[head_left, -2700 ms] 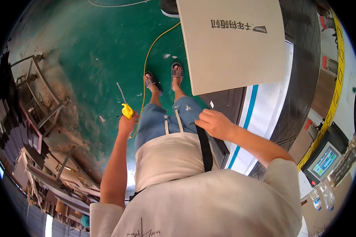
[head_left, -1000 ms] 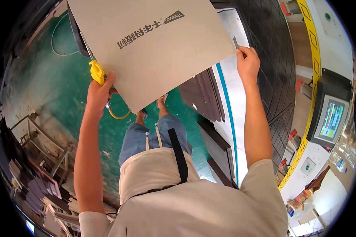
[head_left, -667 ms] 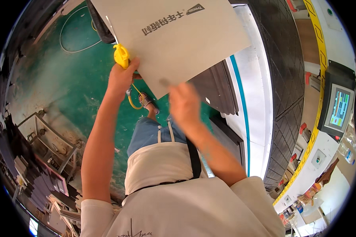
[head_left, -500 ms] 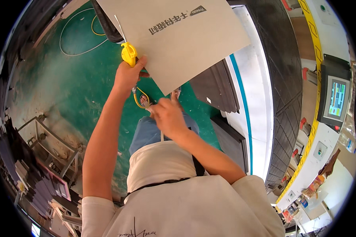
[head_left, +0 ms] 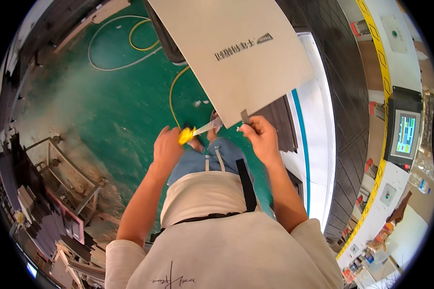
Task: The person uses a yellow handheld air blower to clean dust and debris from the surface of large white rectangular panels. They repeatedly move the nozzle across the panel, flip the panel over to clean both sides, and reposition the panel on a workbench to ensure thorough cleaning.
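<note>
My left hand [head_left: 168, 148] is wrapped round a yellow air blow gun [head_left: 186, 135]. Its thin nozzle, smeared by motion, points right toward the panel's near corner. A yellow air hose [head_left: 172, 91] runs over the floor and up toward the gun. My right hand [head_left: 263, 138] is pinched on a small flat grey-brown piece [head_left: 245, 116] at the near edge of a large beige panel [head_left: 255, 79]. I cannot make out whether that piece touches the panel. A small pale bit shows by the fingertips. Dark printing marks the panel's upper face.
A white machine side with a blue stripe [head_left: 301, 130] stands to the right, beside a dark conveyor bed [head_left: 345, 96]. Dark boards [head_left: 282, 120] lean below the panel. A control screen [head_left: 406, 134] is at far right. A metal cart [head_left: 62, 176] stands at left.
My left hand has drawn the blow gun back toward my body, its nozzle turning from forward to right. My right hand has moved right to the panel's edge, where the flat piece now shows.
</note>
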The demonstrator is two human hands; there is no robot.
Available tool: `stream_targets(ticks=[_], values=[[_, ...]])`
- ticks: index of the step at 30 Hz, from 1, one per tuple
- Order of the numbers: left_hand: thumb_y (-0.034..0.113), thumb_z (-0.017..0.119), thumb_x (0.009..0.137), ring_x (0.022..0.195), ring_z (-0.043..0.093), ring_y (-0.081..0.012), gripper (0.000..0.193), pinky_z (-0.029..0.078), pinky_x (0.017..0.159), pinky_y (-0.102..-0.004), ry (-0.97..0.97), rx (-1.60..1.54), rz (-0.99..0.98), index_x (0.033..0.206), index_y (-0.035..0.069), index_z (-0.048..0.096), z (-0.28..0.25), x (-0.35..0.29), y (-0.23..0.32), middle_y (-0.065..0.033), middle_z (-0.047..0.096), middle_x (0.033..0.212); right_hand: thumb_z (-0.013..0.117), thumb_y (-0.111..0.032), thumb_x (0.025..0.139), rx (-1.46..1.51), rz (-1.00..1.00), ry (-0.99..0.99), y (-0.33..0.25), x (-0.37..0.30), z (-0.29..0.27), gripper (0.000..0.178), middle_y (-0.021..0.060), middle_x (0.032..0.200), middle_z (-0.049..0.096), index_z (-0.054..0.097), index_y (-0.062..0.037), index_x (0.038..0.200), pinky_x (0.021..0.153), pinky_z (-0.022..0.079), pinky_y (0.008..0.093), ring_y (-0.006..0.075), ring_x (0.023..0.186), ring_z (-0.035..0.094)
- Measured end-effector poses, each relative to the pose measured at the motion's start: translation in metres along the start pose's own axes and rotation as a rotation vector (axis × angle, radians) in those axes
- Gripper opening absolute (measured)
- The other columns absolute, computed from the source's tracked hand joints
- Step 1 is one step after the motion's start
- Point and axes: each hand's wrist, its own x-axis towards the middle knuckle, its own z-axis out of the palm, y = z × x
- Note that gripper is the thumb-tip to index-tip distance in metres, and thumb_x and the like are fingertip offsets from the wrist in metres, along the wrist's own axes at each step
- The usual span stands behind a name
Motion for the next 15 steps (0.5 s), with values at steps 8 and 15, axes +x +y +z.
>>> stream_targets(ticks=[8, 15], values=[[-0.001, 0.055, 0.089, 0.094, 0.071, -0.0332, 0.019, 0.055, 0.083, -0.0433, -0.245, -0.754, -0.368, 0.107, 0.004, 0.060, -0.063, -0.038, -0.064, -0.0196, 0.072, 0.099, 0.060, -0.011, 0.104, 0.370, 0.075, -0.018, -0.001, 0.060, 0.007, 0.020, 0.0121, 0.108, 0.075, 0.064, 0.0014, 0.119, 0.071, 0.052, 0.0270, 0.0114, 0.082, 0.067], [0.018, 0.068, 0.094, 0.097, 0.070, -0.0205, 0.032, 0.054, 0.089, -0.0347, -0.259, -0.563, -0.429, 0.122, 0.002, 0.067, 0.028, -0.032, -0.106, -0.0137, 0.074, 0.105, 0.064, -0.011, 0.101, 0.282, 0.050, -0.031, -0.015, 0.079, 0.022, 0.014, 0.0029, 0.089, 0.067, 0.065, 0.0023, 0.105, 0.072, 0.050, 0.0254, 0.0094, 0.078, 0.061]])
